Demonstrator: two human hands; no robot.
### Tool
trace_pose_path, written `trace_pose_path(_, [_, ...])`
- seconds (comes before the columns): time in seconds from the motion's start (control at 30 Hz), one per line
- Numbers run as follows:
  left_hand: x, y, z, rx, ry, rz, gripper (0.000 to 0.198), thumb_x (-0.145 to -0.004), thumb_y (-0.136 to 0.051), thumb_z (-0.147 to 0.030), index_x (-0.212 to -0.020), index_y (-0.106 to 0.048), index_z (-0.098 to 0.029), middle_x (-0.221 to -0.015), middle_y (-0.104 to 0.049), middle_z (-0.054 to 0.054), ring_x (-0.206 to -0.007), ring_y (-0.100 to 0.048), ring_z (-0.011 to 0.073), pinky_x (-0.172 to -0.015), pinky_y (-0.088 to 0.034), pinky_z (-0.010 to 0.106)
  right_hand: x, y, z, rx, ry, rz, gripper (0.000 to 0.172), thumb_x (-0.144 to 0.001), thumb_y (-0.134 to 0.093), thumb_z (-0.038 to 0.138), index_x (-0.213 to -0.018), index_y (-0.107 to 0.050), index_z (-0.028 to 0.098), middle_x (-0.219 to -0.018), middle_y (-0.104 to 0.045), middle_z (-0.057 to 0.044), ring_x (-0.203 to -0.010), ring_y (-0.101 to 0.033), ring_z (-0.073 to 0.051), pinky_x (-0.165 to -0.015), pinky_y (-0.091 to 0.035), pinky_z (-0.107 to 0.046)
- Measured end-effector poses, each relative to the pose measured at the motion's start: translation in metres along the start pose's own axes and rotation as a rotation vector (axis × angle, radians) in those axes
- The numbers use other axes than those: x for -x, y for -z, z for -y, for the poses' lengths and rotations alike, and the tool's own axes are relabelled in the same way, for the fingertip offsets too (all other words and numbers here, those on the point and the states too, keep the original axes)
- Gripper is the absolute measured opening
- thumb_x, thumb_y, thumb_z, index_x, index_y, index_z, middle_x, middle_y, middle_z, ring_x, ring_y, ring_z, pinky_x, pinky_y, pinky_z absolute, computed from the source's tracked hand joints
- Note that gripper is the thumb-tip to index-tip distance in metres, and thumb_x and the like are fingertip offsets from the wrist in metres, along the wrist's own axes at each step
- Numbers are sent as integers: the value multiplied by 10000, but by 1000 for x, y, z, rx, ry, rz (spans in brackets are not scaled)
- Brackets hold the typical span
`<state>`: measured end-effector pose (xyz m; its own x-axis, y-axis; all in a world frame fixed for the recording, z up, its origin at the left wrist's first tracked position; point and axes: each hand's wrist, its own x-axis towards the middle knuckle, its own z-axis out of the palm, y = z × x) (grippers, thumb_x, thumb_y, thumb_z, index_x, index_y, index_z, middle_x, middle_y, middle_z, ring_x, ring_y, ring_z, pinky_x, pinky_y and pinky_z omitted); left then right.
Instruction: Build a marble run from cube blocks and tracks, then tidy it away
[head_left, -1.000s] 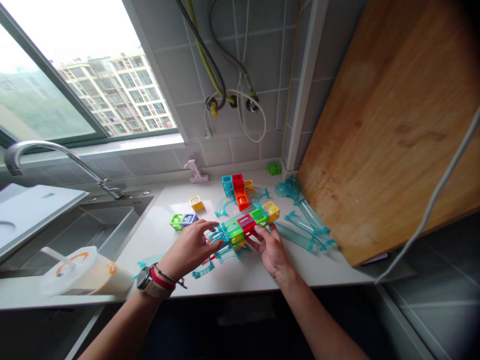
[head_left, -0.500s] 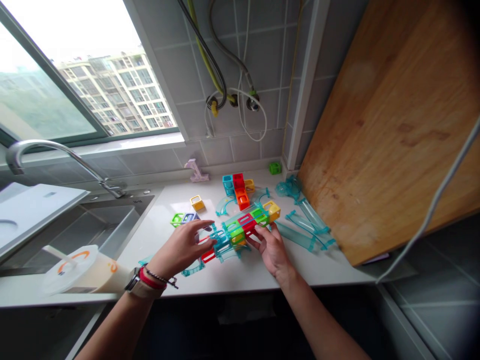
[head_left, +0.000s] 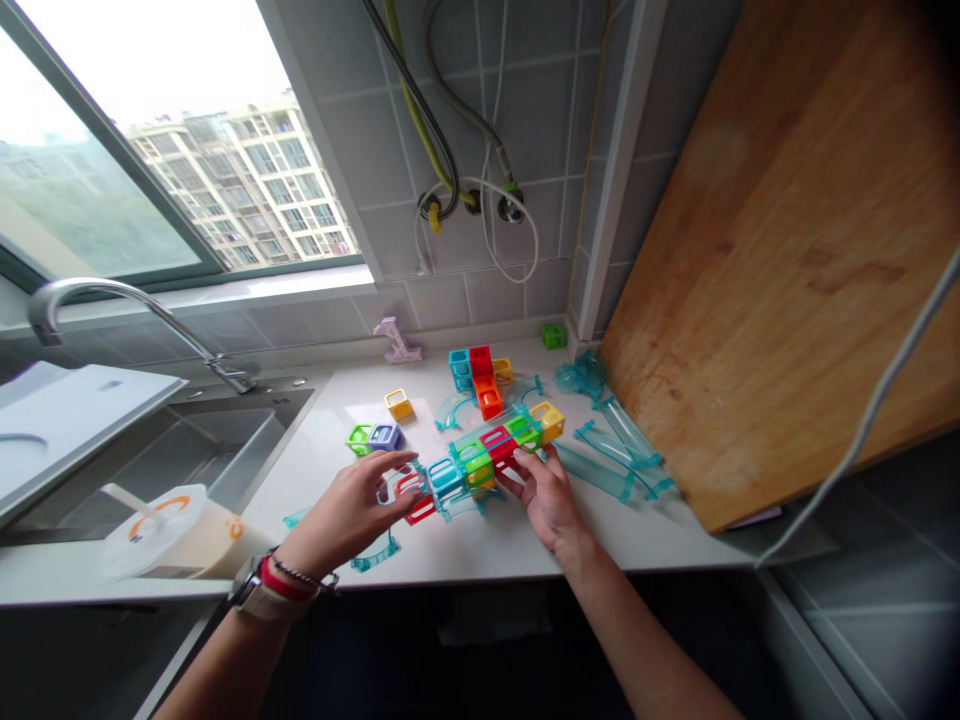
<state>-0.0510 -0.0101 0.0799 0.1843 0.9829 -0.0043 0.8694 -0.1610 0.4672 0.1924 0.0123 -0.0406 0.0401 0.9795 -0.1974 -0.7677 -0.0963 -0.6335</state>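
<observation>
A row of joined, hollow toy blocks (head_left: 496, 444) in blue, green, red and yellow lies across the middle of the counter, with a see-through teal track along its top. My right hand (head_left: 546, 492) grips the row's near side by the red and green blocks. At the row's left end, my left hand (head_left: 352, 508) has thumb and forefinger closed on a clear track piece (head_left: 388, 490), partly hidden by the fingers. Red blocks (head_left: 420, 508) sit lower beside those fingertips. Under my left wrist lies a curved teal track piece (head_left: 376, 552).
Behind the row stands a blue, red and yellow block cluster (head_left: 480, 372). Loose teal tracks (head_left: 600, 470) lie right, near a leaning wooden board (head_left: 780, 240). Green and purple blocks (head_left: 385, 437) and a yellow block (head_left: 399, 404) lie left. A drink cup (head_left: 180, 535) stands by the sink (head_left: 289, 410).
My left hand has moved slightly left and down, away from the row's teal end. My right hand keeps its grip on the row. The view has shifted slightly.
</observation>
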Motion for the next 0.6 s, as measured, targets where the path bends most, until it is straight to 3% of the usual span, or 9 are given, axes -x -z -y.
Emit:
trace_pose_path(0.3, [-1, 0, 5, 15, 37, 53, 627, -830, -665, -636, -1324, -682, -250, -1060, -760, 82, -777, -675, 225, -689, -549, 330, 0, 0, 0, -1, 2, 7, 442, -753, -842, 264, -1115, -592, 301, -1047, -740, 25, -944, -723, -208, -840, -635, -423])
trace_pose_path(0.47, [-3, 2, 9, 51, 49, 81, 701, -819, -683, -672, -1383, -633, -259, -1147, -749, 90, -809, -696, 228, -747, -559, 344, 0, 1, 0, -1, 0, 8, 450, -756, -841, 266, -1128, -590, 305, -1052, -738, 26, -946, -723, -204, -837, -636, -416])
trace_pose_path(0.6, [-2, 10, 13, 191, 116, 56, 658, -910, -517, -716, -1344, -645, -239, -1173, -740, 103, -898, -719, 252, -749, -578, 351, 0, 1, 1, -2, -2, 10, 450, -758, -839, 261, -1127, -585, 308, -1057, -743, 26, -953, -726, -211, -836, -636, -422])
